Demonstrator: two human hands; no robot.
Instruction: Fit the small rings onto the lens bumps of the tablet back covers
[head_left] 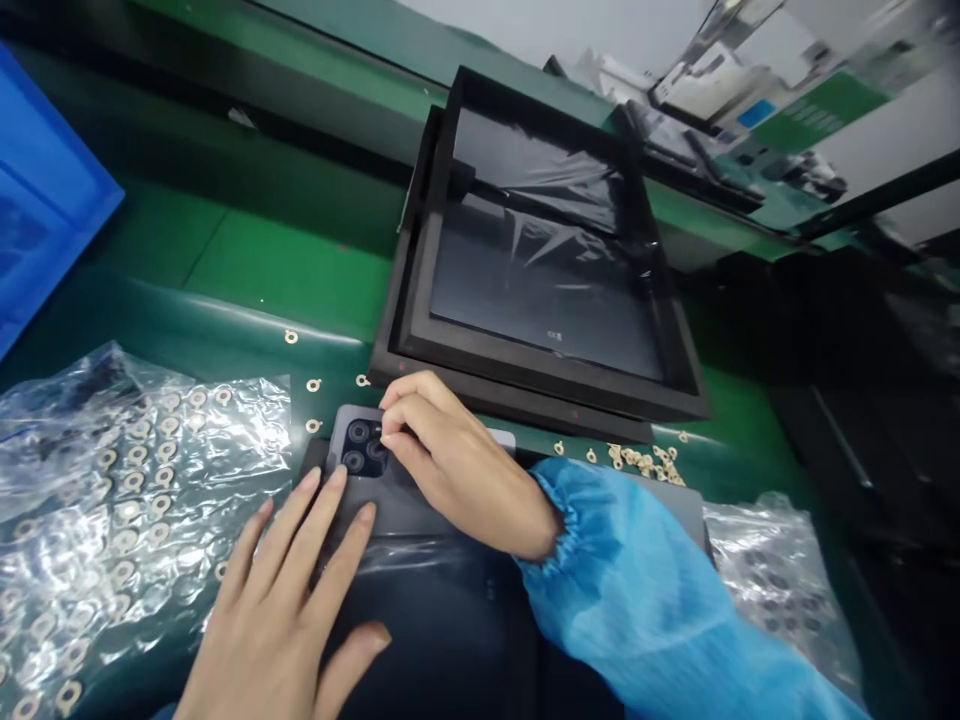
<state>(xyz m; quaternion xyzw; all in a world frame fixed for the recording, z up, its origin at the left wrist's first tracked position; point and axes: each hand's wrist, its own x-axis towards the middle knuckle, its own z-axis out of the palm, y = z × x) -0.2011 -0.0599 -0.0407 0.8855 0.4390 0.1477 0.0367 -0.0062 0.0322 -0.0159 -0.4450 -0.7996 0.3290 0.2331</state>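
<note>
A right hand (457,465) in a gathered blue sleeve (615,570) pinches, apparently with a closed grip, a phone's triple-lens camera block (357,446); the left hand (277,610) lies open, fingers splayed, on dark glossy casing (405,520).

A person's left hand (277,610) lies spread across the back of a dark phone (352,490), while the right hand (457,465), in a blue sleeve (622,570), pinches beside its camera lenses (358,445). Beyond stands a black tray (540,385) under plastic film (540,190) on a green workbench (285,270), near a clear bag (150,540) of small metal rings (135,455).
</note>
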